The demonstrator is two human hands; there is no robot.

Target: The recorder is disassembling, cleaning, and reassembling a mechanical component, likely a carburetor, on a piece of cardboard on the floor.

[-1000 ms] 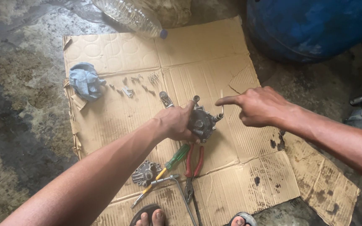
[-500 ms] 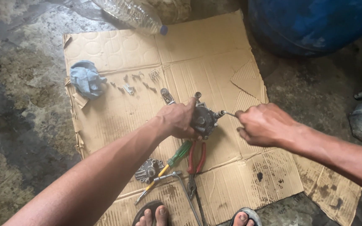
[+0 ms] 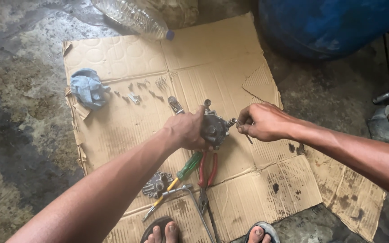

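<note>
A grey metal engine part (image 3: 215,128), like a small carburettor body, is held above a flattened cardboard sheet (image 3: 127,58). My left hand (image 3: 186,130) grips it from the left side. My right hand (image 3: 261,121) is closed on a thin metal tool (image 3: 247,136) whose tip meets a fitting on the part's right side. Just below the part lie red-handled pliers (image 3: 207,170) and a green-and-yellow screwdriver (image 3: 176,182).
A round metal cover (image 3: 157,184) and a bent metal rod (image 3: 190,198) lie near my sandalled feet. Small screws and a spring (image 3: 160,82) sit beside a blue rag (image 3: 88,88). A clear plastic bottle (image 3: 133,15) and a blue drum (image 3: 334,24) stand at the back.
My right hand stopped pointing, closed its fingers and took up a thin tool, now set against the part's right side. My left hand kept its grip on the part.
</note>
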